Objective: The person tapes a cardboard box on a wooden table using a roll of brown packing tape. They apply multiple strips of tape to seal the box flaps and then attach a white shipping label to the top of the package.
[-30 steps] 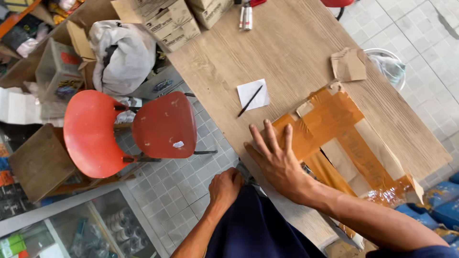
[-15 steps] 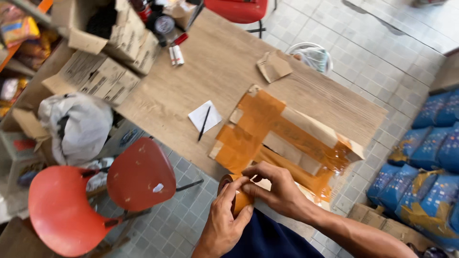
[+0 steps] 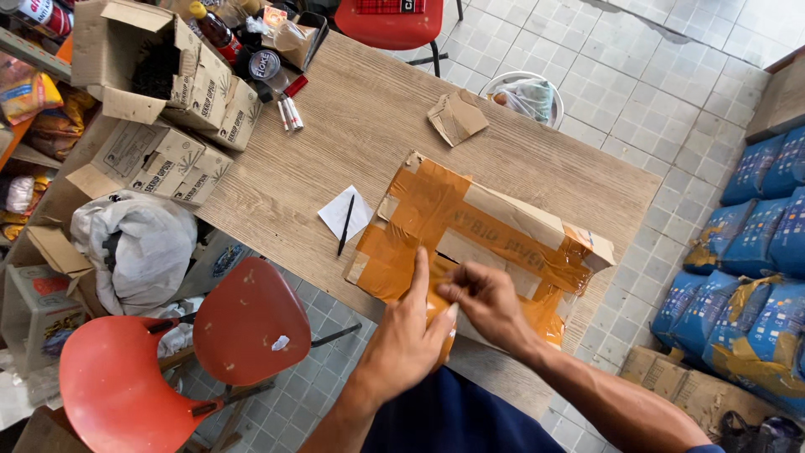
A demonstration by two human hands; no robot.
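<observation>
From my head camera: my left hand (image 3: 408,335) has come up off my lap to the taped parcel (image 3: 478,243) at the table's (image 3: 352,134) near edge, forefinger pressing orange tape while my right hand (image 3: 490,304) pinches it; so taping goes on, though my palms hide the strip's end

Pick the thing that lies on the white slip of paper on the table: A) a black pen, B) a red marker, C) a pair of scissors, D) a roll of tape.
A: a thin black pen lies slanted across the white slip of paper, left of the taped cardboard parcel.
</observation>
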